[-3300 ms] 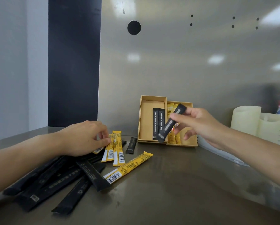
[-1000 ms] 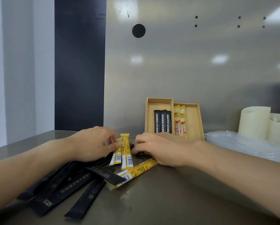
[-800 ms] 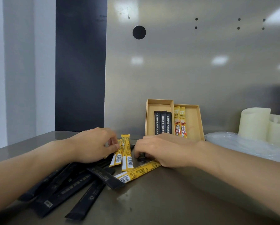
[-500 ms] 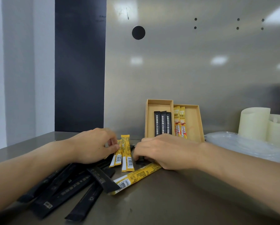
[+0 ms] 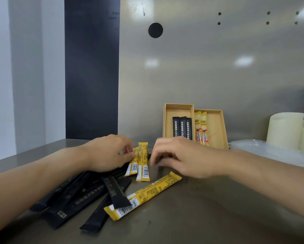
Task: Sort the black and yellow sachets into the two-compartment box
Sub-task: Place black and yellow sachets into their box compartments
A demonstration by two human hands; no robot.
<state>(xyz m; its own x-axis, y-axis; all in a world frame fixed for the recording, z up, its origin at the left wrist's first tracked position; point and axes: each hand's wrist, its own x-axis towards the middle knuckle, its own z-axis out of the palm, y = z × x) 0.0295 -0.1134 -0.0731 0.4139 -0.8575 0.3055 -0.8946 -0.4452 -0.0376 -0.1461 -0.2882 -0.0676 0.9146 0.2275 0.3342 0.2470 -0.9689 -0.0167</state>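
A tan two-compartment box (image 5: 179,106) stands at the back; three black sachets (image 5: 182,127) lie in its left half and two yellow sachets (image 5: 201,129) in its right. My left hand (image 5: 107,154) rests on the pile of black sachets (image 5: 80,196) and pinches the edge of the loose yellow sachets (image 5: 142,164). My right hand (image 5: 182,157), blurred, curls its fingers down over a small black sachet (image 5: 165,155) that is mostly hidden beneath them. One more yellow sachet (image 5: 147,194) lies in front, a black one across its near end.
Cream cylinders (image 5: 285,132) stand at the right with a clear plastic sheet (image 5: 270,152) before them. A steel wall (image 5: 200,67) closes the back of the metal counter (image 5: 200,217).
The right hand dropped a black sachet into the box, came down beside the yellow sachets, and now its fingers lift and curl. The left hand stayed put.
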